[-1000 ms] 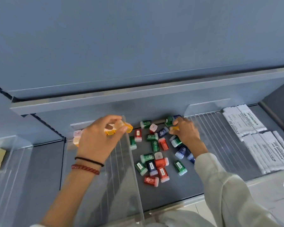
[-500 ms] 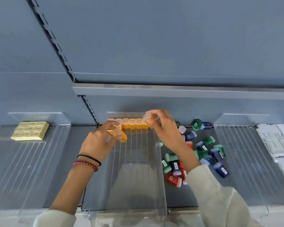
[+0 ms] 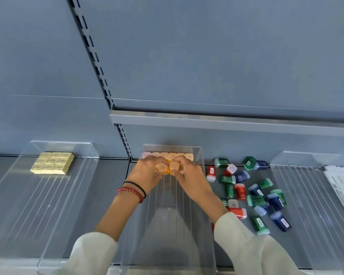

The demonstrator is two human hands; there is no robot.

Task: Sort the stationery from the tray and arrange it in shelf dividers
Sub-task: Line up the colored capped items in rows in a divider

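Both hands are inside the middle clear shelf divider (image 3: 204,187). My left hand (image 3: 145,173) pinches an orange sharpener (image 3: 162,168). Beside it, my right hand (image 3: 187,173) pinches a second orange sharpener (image 3: 174,167); the two pieces touch side by side. Just behind them a row of several orange and pink sharpeners (image 3: 167,155) stands along the divider's back wall. To the right, a loose pile of green, blue and red sharpeners (image 3: 252,191) lies on the grey shelf.
A clear divider on the left (image 3: 83,175) holds a block of yellow erasers (image 3: 53,163). Another clear divider on the right (image 3: 298,185) has white packets (image 3: 342,185) beyond it. A grey shelf lip (image 3: 226,122) overhangs the back.
My right hand came over from the loose pile into the middle divider with an orange sharpener. Both hands have dropped lower and met side by side in front of the back row.
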